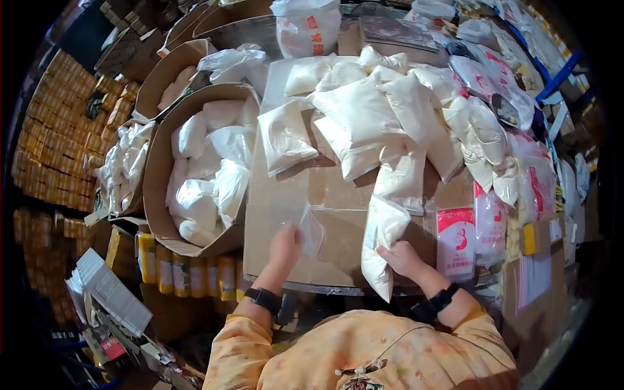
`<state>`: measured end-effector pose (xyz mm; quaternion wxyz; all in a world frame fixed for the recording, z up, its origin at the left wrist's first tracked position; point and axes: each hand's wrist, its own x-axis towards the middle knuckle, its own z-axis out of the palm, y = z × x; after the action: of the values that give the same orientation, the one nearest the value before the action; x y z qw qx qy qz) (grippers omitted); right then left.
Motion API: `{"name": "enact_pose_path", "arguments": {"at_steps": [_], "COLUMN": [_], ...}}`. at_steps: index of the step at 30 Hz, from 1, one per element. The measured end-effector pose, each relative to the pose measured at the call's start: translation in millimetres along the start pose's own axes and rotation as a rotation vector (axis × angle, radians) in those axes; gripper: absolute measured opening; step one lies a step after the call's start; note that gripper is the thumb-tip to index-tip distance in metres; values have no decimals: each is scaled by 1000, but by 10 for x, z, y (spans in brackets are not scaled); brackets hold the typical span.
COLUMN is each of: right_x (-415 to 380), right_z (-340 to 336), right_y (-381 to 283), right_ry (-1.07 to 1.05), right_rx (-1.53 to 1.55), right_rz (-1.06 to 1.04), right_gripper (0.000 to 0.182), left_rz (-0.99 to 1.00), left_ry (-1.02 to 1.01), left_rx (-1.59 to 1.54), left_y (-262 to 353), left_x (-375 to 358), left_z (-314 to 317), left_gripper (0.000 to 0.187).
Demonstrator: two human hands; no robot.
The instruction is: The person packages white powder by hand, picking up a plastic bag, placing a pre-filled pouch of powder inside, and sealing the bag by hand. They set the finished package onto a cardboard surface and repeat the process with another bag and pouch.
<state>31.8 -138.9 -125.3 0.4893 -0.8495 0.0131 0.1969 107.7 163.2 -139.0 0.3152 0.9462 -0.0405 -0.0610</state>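
Observation:
My right hand (403, 259) is closed on the edge of a clear bag of cream-white powder (383, 224), which stands out over the table's front edge. To the left, my left hand (286, 245) is curled closed at the edge of a thin, clear plastic bag (312, 235) that lies flat on the cardboard and looks unfilled. Its fingertips are hard to make out. Beyond both hands, several plump powder bags (357, 117) are piled up on the cardboard (341, 244) covering the table. One powder bag (286, 138) lies apart at the pile's left.
A large round cardboard bin (151, 188) holding white bags stands against the table's left side. Flat pink-and-white printed packets (456, 242) lie at the right. Yellow packages (185, 273) line up below the bin, and stacked boxes (58, 130) fill the far left.

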Motion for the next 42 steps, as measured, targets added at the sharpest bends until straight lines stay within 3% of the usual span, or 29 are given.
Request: {"name": "enact_pose_path", "arguments": {"at_steps": [1,3,4,7,10,13,14,20,23,25,27,32,35,37,39,42], "right_x": [-158,-418,-554,-735,-820,-831,-801,-622,-370,-175,109,228,295,365,322,286], "right_z": [-128,-304,-485,-720,-769,-885,-700,-477,-337,-281,27,142,314,585,597,574], "right_y": [-100,-93,-273,-392,-311,-436,-322,-277,-233,-265,216,95,397,839,694,576], "right_ry": [26,79,6,-13,-114,-283,-104,-197,-376,-515,-486,114,227,368,379,439], "right_rx": [20,548,745,379,271,-89,9,-238,-279,-214,-319,-322,134,427,697,259], "right_rz": [-9,6,72,-229,-154,-46,-206,-226,-94,12,74,346,318,221,296,191], "right_gripper": [28,20,21,21,21,32,40,39,41,40,37,41,64,72,76,49], "left_rz": [6,-27,-64,-103,-116,-52,-19,-195,9,-12,-21,-55,206,178,136,67], "left_ry": [-14,-60,-94,-182,-243,-235,-224,-348,-363,-364,-381,-284,-41,-99,-174,-286], "left_rx": [-24,-163,-277,-451,-481,-426,-398,-628,-336,-261,-155,-41,-94,-85,-55,-17], "left_y": [108,209,189,393,612,652,683,787,769,620,471,459,490,585,648,674], "left_x": [15,24,43,62,71,62,49,-56,-67,-39,-36,13,113,218,315,390], "left_z": [17,155,302,536,695,883,908,906,881,948,1053,1211,1355,1383,1395,1470], "left_gripper": [5,6,7,9,9,8,8,8,8,9,10,21,27,24,23,21]}}
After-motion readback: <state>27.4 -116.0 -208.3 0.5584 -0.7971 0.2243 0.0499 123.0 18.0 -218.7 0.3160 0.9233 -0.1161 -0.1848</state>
